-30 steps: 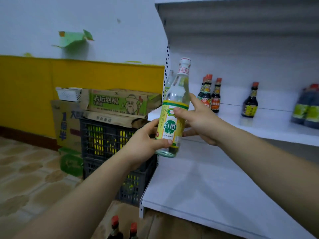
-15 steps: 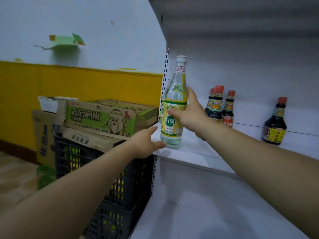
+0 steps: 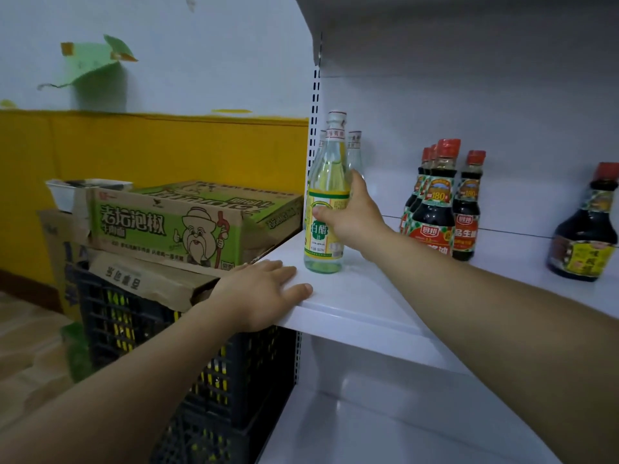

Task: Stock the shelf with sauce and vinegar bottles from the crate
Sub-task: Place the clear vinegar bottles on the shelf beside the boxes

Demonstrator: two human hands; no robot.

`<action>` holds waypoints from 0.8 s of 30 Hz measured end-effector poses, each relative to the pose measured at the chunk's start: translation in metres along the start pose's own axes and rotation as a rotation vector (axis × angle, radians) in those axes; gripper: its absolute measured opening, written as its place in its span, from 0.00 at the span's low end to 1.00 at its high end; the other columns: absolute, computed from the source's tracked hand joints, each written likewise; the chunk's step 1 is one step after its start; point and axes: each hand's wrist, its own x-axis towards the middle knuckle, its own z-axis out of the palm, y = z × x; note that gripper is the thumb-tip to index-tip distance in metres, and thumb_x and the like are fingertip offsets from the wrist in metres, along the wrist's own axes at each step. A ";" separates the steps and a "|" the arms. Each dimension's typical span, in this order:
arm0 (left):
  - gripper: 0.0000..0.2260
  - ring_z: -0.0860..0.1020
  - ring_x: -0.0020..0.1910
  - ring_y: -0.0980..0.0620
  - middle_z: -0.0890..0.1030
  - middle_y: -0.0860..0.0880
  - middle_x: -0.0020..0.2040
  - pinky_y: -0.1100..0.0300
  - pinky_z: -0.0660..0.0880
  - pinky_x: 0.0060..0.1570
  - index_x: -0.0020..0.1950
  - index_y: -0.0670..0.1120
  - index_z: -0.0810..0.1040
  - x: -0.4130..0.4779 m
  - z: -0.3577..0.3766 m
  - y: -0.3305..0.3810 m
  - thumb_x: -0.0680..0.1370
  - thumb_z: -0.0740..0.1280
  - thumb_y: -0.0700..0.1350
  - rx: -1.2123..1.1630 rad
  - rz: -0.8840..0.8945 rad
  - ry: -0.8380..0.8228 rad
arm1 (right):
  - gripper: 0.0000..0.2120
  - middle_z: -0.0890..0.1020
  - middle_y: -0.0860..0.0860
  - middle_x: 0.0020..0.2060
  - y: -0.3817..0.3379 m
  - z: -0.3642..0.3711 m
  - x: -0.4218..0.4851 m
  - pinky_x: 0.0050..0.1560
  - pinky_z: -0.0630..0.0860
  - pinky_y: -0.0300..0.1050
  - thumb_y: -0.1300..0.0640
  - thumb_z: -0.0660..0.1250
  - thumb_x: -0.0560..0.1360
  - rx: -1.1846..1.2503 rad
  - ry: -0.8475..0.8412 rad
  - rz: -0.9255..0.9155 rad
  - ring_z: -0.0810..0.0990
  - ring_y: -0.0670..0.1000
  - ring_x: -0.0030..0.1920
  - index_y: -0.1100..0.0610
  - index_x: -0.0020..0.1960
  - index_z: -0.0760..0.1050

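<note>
Gripping the vinegar bottle [image 3: 324, 229] round its middle with the right hand [image 3: 353, 220], from the right. Stands straight up at the shelf's [image 3: 375, 298] left end, just in front of two more bottles [image 3: 355, 152]. Resting the left hand [image 3: 264, 291] flat on the near edge, fingers straight, holding nothing.

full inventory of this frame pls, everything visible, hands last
vinegar bottle: one, clear, yellow-green label, upright at the shelf's left end
more vinegar bottles: at least two, clear, behind it
sauce bottles: about four, dark, red caps, clustered mid-shelf
squat sauce bottle: one, dark, red cap, far right
shelf: one, white
cardboard box: one, green print, on the crate stack
crate: dark, left of the shelf
left hand: flat on the shelf edge
right hand: grips the vinegar bottle
</note>
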 end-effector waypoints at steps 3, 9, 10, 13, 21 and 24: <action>0.32 0.56 0.75 0.52 0.57 0.52 0.77 0.52 0.53 0.70 0.75 0.57 0.57 0.000 0.000 0.001 0.75 0.45 0.70 -0.008 0.001 -0.021 | 0.35 0.79 0.47 0.56 0.009 0.008 0.011 0.51 0.76 0.48 0.52 0.74 0.71 -0.036 0.018 -0.002 0.80 0.53 0.54 0.48 0.72 0.58; 0.32 0.55 0.75 0.53 0.56 0.53 0.77 0.53 0.52 0.71 0.75 0.57 0.57 -0.002 0.000 0.002 0.75 0.45 0.69 -0.003 0.009 -0.017 | 0.36 0.79 0.49 0.58 0.020 0.026 0.041 0.55 0.77 0.54 0.49 0.74 0.71 -0.116 0.055 0.016 0.79 0.55 0.56 0.50 0.72 0.59; 0.32 0.55 0.75 0.53 0.56 0.53 0.77 0.53 0.52 0.70 0.75 0.57 0.57 -0.002 0.000 0.002 0.75 0.45 0.69 -0.004 0.012 -0.011 | 0.36 0.79 0.49 0.58 0.022 0.029 0.046 0.54 0.77 0.53 0.48 0.74 0.71 -0.119 0.055 0.022 0.79 0.55 0.56 0.50 0.72 0.58; 0.32 0.56 0.74 0.54 0.57 0.54 0.77 0.55 0.52 0.70 0.75 0.58 0.58 -0.003 0.001 0.002 0.74 0.45 0.70 -0.008 0.008 0.014 | 0.36 0.79 0.49 0.56 0.029 0.037 0.062 0.50 0.76 0.49 0.49 0.73 0.71 -0.117 0.064 0.030 0.79 0.55 0.55 0.51 0.73 0.58; 0.33 0.57 0.73 0.56 0.59 0.56 0.76 0.56 0.54 0.68 0.74 0.59 0.60 -0.004 0.002 0.002 0.72 0.45 0.71 -0.030 0.013 0.062 | 0.35 0.77 0.53 0.58 0.042 0.052 0.093 0.42 0.78 0.46 0.47 0.73 0.71 -0.139 0.094 0.045 0.79 0.57 0.55 0.50 0.72 0.59; 0.33 0.57 0.73 0.57 0.59 0.56 0.76 0.57 0.54 0.68 0.74 0.60 0.60 -0.004 0.004 0.001 0.72 0.45 0.71 -0.033 0.010 0.077 | 0.35 0.77 0.53 0.59 0.045 0.055 0.100 0.41 0.77 0.45 0.47 0.73 0.71 -0.152 0.100 0.046 0.79 0.57 0.55 0.51 0.72 0.58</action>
